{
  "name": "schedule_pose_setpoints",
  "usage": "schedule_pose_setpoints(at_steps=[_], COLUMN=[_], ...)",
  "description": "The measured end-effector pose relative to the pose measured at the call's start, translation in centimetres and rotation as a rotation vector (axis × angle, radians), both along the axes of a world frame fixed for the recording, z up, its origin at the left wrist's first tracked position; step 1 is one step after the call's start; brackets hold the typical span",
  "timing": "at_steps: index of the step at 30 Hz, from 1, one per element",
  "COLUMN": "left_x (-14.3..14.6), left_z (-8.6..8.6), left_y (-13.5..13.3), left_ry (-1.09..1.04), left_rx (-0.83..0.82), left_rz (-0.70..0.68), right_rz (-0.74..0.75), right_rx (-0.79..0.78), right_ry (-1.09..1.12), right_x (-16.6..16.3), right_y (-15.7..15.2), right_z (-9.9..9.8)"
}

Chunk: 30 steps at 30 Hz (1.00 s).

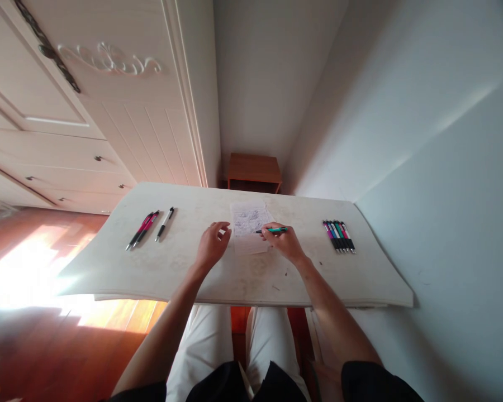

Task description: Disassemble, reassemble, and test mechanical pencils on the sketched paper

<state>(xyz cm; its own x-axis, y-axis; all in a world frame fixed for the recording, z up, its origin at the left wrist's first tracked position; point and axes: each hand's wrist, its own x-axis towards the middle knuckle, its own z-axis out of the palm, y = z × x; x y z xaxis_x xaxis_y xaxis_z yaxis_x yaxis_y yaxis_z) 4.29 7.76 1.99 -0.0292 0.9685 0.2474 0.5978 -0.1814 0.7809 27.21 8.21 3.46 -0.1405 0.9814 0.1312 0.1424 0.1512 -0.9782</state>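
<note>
In my right hand [285,241] is a green and black pen [276,229], its tip pointing left over the paper [251,245]. Dense scribbles cover the upper and middle part of that sheet, while its lower part is blank. My left hand [213,243] rests at the sheet's left edge, fingers slightly curled and apart, with nothing in them. Two pink and black pens [145,230] lie side by side on the left of the table, and a white and black pen [165,224] lies just right of them. A row of several coloured pens [338,237] lies at the right.
The white table [184,198] spans the space before me, with small dark specks [285,273] near its front. A wall [423,223] borders its right side. Beyond the far edge stand a small wooden stand [255,167] and a pale cabinet [151,128].
</note>
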Motion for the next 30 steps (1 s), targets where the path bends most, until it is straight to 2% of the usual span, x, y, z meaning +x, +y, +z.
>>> schedule_pose_setpoints(at_steps=[2, 5, 8, 12, 19, 23, 30], left_x=[0.2, 0.7, 1.2, 1.5, 0.9, 1.0, 1.0], left_z=[0.5, 0.7, 0.5, -0.4, -1.9, -2.2, -2.3], left_y=[1.2, 3.4, 5.7, 7.6, 8.0, 8.3, 8.4], left_ry=[-0.002, 0.036, 0.044, 0.084, 0.152, 0.224, 0.233], left_rx=[0.025, 0.081, 0.132, 0.153, 0.112, 0.104, 0.116], left_rz=[0.001, -0.074, -0.151, -0.217, -0.262, -0.284, -0.287], right_rz=[0.035, 0.100, 0.153, 0.186, 0.195, 0.197, 0.111], right_rx=[0.019, 0.053, 0.145, 0.150, 0.117, 0.115, 0.101], right_ry=[-0.075, -0.146, -0.184, -0.292, -0.411, -0.428, -0.453], right_x=[0.2, 0.1, -0.5, -1.4, -1.8, -1.4, -0.6], right_y=[0.9, 1.9, 2.5, 2.7, 2.6, 2.7, 2.5], right_z=[-0.3, -0.5, -0.2, 0.4, 0.7, 0.5, 0.3])
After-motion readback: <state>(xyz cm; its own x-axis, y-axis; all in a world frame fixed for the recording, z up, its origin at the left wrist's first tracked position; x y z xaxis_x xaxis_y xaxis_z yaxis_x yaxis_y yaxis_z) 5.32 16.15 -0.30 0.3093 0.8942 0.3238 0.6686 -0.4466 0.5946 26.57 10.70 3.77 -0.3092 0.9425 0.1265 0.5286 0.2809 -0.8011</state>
